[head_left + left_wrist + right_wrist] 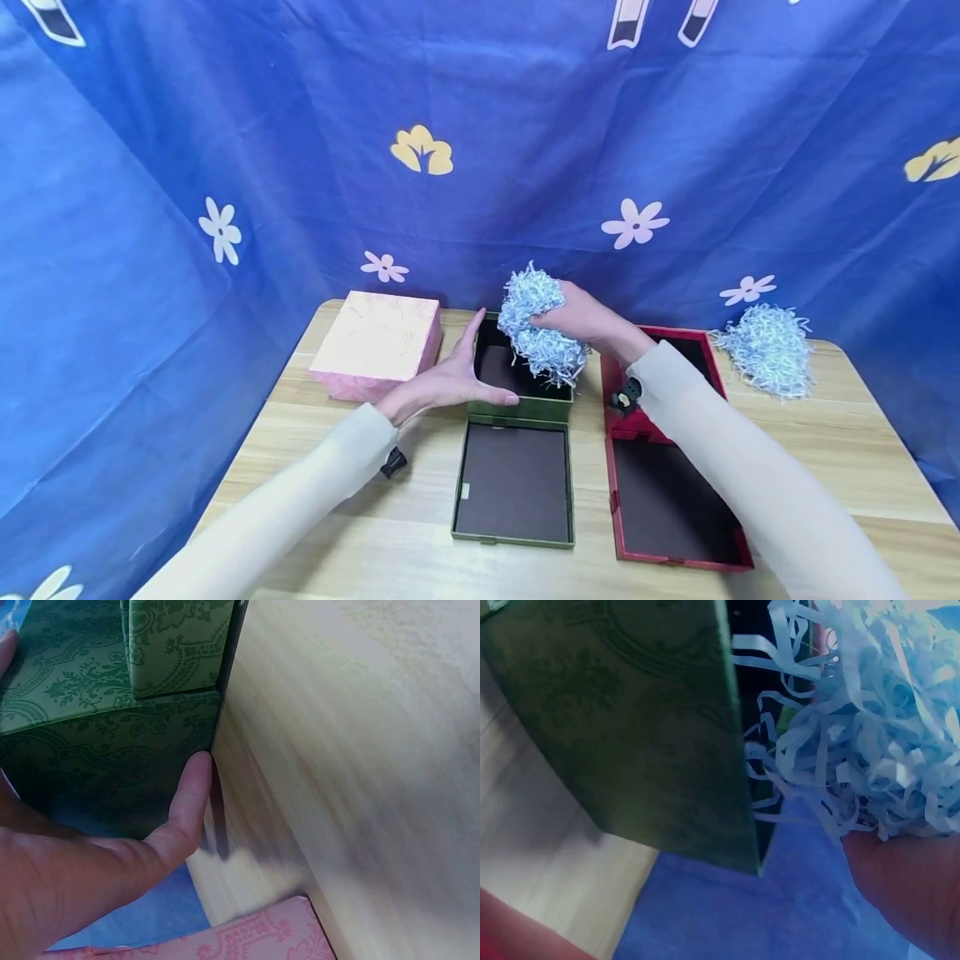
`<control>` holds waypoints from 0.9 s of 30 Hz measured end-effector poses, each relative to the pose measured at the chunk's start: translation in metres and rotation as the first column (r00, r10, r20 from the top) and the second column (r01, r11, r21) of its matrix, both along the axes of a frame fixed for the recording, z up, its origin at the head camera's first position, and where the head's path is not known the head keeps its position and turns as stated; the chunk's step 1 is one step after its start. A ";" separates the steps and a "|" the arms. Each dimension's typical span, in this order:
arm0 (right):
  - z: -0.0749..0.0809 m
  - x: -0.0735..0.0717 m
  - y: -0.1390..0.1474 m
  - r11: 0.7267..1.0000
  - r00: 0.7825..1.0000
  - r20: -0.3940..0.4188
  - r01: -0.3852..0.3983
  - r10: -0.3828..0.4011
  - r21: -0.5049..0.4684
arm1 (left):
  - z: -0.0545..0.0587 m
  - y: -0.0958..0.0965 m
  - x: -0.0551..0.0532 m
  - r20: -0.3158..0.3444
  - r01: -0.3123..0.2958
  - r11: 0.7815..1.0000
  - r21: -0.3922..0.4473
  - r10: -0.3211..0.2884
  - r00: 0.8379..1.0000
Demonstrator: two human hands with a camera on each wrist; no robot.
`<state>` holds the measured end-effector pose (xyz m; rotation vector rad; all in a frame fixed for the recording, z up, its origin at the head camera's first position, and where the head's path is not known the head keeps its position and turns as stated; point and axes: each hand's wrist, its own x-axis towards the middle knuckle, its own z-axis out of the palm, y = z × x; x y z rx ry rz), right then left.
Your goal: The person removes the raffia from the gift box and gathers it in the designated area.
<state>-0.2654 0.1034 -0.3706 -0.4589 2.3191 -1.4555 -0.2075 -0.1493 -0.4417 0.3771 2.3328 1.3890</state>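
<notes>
My right hand (581,315) grips a bundle of light blue shredded paper (536,312), its strands hanging over the opening of the green box (525,408). In the right wrist view the shredded paper (885,727) bulges past the box's rim beside a finger. My left hand (453,375) is spread against the left side of the box, thumb by the front edge. A little finger of the left hand (191,795) lies straight along the patterned green wall (97,757) in the left wrist view. The box's dark lid (515,483) lies folded open at its front.
A closed pink box (382,337) stands left of the green one. To the right is an open red box (611,392) with its lid (667,500) laid forward, partly under the right sleeve. Another heap of blue shredded paper (768,350) sits at the table's right back.
</notes>
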 end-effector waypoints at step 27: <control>0.057 0.018 0.145 0.963 0.965 -0.039 0.262 -0.260 0.058 | -0.003 0.002 -0.003 -0.003 0.004 1.000 0.002 -0.004 1.000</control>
